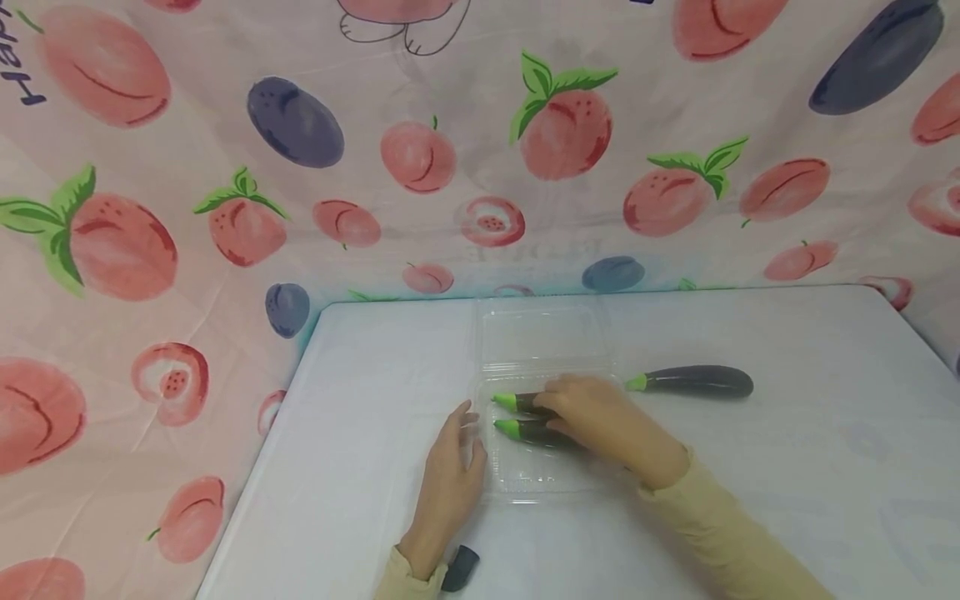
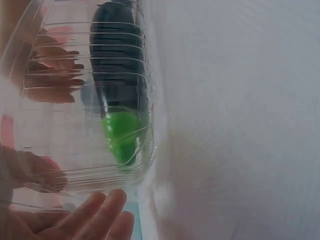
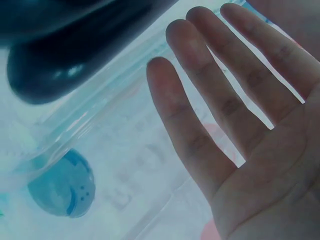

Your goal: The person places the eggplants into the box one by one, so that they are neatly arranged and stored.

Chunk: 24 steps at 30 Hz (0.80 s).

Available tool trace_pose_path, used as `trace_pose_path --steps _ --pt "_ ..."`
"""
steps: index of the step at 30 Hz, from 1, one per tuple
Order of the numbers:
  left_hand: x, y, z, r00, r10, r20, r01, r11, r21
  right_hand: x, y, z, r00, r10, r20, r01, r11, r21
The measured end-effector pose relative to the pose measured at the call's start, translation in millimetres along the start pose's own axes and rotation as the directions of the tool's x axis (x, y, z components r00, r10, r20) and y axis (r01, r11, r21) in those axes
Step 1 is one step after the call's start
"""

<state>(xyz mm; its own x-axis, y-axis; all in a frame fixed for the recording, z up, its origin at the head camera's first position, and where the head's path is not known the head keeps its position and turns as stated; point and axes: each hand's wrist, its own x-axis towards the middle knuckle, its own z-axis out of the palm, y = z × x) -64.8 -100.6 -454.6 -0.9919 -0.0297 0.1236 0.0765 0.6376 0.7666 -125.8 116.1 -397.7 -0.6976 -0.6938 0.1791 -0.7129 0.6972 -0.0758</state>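
Observation:
In the head view a clear plastic clamshell container lies with its lid folded back. Two dark eggplants with green stem ends lie side by side inside it: the farther eggplant and the nearer eggplant. My right hand is over both and hides their right parts. The right wrist view shows its fingers straight and spread, apart from the dark eggplants. My left hand is at the container's left edge, its relaxed fingers beside the clear wall.
A third eggplant lies on the white table, right of the container. Behind the table hangs a fruit-print cloth. A small dark device sits at my left wrist.

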Motion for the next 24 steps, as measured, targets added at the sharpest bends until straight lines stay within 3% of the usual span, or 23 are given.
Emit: trace_pose_path --steps 8,24 --pt "0.0 -0.1 0.5 1.000 -0.006 -0.008 0.006 1.000 -0.002 -9.1 12 -6 1.000 0.004 -0.003 -0.004 1.000 0.023" --pt "1.2 -0.2 1.8 0.999 -0.038 0.003 0.038 0.999 0.002 -22.4 31 -11 0.996 0.087 0.010 -0.087 0.996 -0.001"
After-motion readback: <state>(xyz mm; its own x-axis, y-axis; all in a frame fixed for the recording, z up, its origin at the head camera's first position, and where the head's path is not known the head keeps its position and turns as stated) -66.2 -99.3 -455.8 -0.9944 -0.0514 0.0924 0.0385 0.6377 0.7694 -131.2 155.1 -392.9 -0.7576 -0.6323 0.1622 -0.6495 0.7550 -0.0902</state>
